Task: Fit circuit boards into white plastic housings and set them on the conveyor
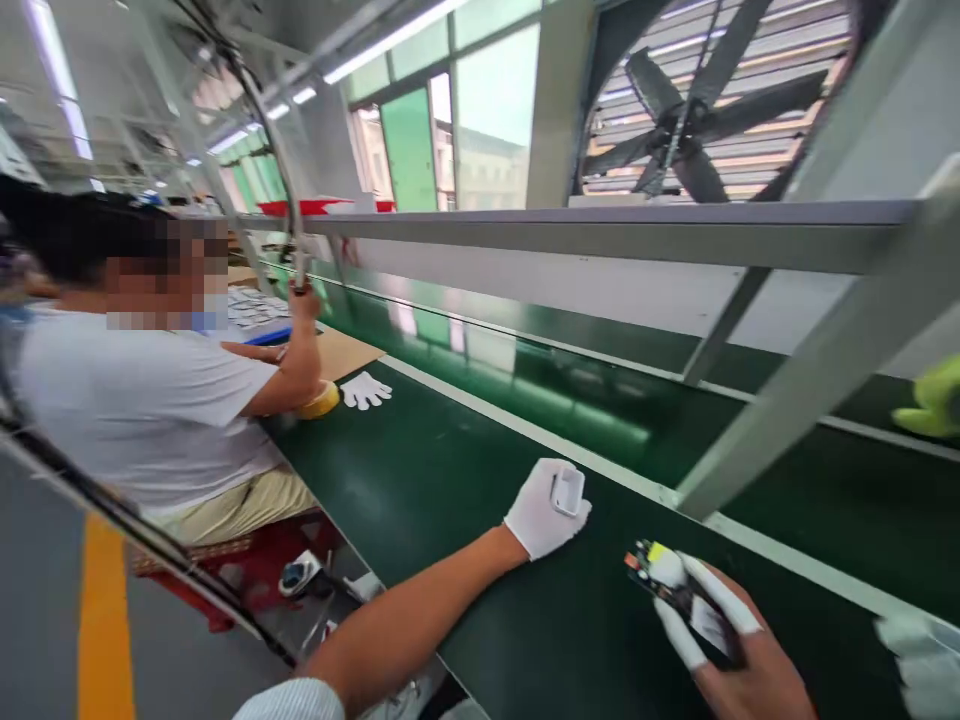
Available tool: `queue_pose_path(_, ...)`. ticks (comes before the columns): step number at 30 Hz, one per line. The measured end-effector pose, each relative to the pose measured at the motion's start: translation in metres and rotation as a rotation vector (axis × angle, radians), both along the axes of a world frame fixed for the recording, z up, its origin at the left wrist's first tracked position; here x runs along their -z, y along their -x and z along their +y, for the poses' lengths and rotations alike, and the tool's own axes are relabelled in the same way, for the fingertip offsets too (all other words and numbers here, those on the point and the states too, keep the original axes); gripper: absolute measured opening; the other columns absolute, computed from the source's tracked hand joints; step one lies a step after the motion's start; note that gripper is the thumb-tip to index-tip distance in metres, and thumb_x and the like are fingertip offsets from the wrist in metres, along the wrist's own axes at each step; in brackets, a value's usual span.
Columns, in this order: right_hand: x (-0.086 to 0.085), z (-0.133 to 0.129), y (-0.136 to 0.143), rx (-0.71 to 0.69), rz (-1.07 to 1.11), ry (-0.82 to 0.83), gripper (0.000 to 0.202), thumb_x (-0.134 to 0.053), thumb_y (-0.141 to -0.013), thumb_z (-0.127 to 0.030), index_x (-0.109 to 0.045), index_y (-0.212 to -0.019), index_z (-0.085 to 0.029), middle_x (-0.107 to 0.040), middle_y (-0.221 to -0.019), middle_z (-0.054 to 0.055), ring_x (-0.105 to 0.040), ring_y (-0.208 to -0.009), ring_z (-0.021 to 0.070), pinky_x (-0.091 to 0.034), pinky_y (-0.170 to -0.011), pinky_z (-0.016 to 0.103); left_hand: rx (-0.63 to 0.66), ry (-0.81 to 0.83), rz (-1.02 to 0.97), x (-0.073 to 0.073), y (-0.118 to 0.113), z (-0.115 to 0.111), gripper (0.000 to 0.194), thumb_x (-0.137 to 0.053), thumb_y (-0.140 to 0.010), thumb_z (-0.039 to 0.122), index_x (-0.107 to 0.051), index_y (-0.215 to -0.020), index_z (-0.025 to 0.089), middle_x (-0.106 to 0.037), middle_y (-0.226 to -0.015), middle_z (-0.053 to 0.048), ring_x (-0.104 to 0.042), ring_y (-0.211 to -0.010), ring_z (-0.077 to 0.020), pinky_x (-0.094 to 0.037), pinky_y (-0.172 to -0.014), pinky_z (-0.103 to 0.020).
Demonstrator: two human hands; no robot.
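Note:
My left hand (541,522), in a white glove, is over the green bench with its fingers closed round a small white plastic casing (569,491). The casing is a rounded rectangular shell whose hollow side faces up. To the right, my right hand (739,630) wears white covers on its fingertips. Its thumb and fingers grip a small electronic assembly (661,580) from both sides. A yellow piece, a whitish part, a dark body and a pale label show on that assembly; its finer parts are blurred. The two hands are apart.
A co-worker (142,400) sits at the bench on the left, one hand raised to a hanging pipe. A white glove (366,391) and a yellow tape roll (321,400) lie nearby. A slanted shelf post (817,390) stands beyond my hands. Pale translucent items (919,660) sit at right.

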State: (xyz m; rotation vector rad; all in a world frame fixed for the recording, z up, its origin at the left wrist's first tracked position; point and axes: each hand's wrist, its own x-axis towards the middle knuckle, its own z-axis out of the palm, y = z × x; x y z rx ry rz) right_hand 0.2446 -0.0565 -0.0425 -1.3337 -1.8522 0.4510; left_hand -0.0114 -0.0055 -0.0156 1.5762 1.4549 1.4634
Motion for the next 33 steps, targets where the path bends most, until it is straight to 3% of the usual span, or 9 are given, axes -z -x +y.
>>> queue_pose_path(4, -0.023, -0.015, 0.018, -0.052, 0.094, -0.251, 0.046, -0.064, -0.091, -0.024, -0.054, -0.137, -0.025, -0.062, -0.133, 0.011, -0.066, -0.116, 0.0271, -0.064, -0.088, 0.037, 0.256, -0.004, 0.122, 0.013, -0.018, -0.011, 0.046, -0.069, -0.071, 0.015, -0.050, -0.113, 0.020, -0.061, -0.100, -0.003, -0.063, -0.082, -0.0157, -0.055, -0.080, -0.031)
queue_pose_path(7, -0.032, -0.018, 0.028, -0.114, 0.115, -0.306, 0.054, -0.063, -0.091, -0.014, -0.049, -0.142, -0.026, -0.060, -0.134, 0.013, -0.065, -0.118, 0.0257, -0.064, -0.086, 0.035, 0.323, -0.001, 0.240, 0.013, -0.025, -0.017, 0.043, -0.067, -0.069, 0.012, -0.054, -0.109, 0.019, -0.064, -0.105, -0.005, -0.065, -0.092, -0.0194, -0.055, -0.089, -0.035)
queue_pose_path(11, -0.033, -0.025, 0.030, -0.172, 0.089, -0.273, 0.059, -0.061, -0.090, -0.010, -0.045, -0.145, -0.027, -0.058, -0.136, 0.014, -0.066, -0.113, 0.0248, -0.065, -0.075, 0.031, 0.339, 0.015, 0.336, 0.011, -0.024, -0.017, 0.043, -0.069, -0.067, 0.015, -0.059, -0.109, 0.017, -0.066, -0.110, -0.008, -0.066, -0.097, -0.0217, -0.055, -0.092, -0.037)
queue_pose_path(15, -0.030, -0.026, 0.031, -0.191, 0.070, -0.214, 0.060, -0.060, -0.091, -0.011, -0.043, -0.147, -0.027, -0.059, -0.134, 0.014, -0.070, -0.092, 0.0193, -0.064, -0.066, 0.028, 0.342, 0.011, 0.377, 0.015, -0.023, -0.015, 0.048, -0.067, -0.068, 0.014, -0.059, -0.115, 0.015, -0.065, -0.118, -0.012, -0.067, -0.098, -0.0217, -0.056, -0.090, -0.035)
queue_pose_path(20, -0.033, -0.024, 0.033, -0.193, 0.038, -0.195, 0.059, -0.060, -0.092, -0.012, -0.043, -0.147, -0.025, -0.062, -0.130, 0.014, -0.066, -0.113, 0.0253, -0.065, -0.080, 0.034, 0.341, 0.009, 0.457, 0.009, -0.024, -0.017, 0.049, -0.068, -0.066, 0.009, -0.062, -0.114, 0.018, -0.067, -0.118, -0.011, -0.067, -0.103, -0.0234, -0.056, -0.094, -0.037)
queue_pose_path(24, -0.037, -0.024, 0.035, -0.179, 0.023, -0.182, 0.056, -0.059, -0.092, -0.014, -0.044, -0.146, -0.025, -0.063, -0.129, 0.014, -0.067, -0.114, 0.0257, -0.064, -0.088, 0.038, 0.342, -0.024, 0.498, 0.003, -0.024, -0.017, 0.047, -0.069, -0.067, 0.009, -0.063, -0.113, 0.020, -0.068, -0.115, -0.010, -0.067, -0.107, -0.0252, -0.056, -0.096, -0.039)
queue_pose_path(33, -0.032, -0.024, 0.035, -0.182, -0.037, -0.197, 0.060, -0.058, -0.092, -0.011, -0.040, -0.148, -0.024, -0.060, -0.132, 0.015, -0.063, -0.120, 0.0265, -0.063, -0.090, 0.039, 0.377, -0.044, 0.536, 0.004, -0.024, -0.012, 0.040, -0.070, -0.070, 0.015, -0.064, -0.109, 0.019, -0.068, -0.108, -0.009, -0.066, -0.102, -0.0255, -0.055, -0.092, -0.038)
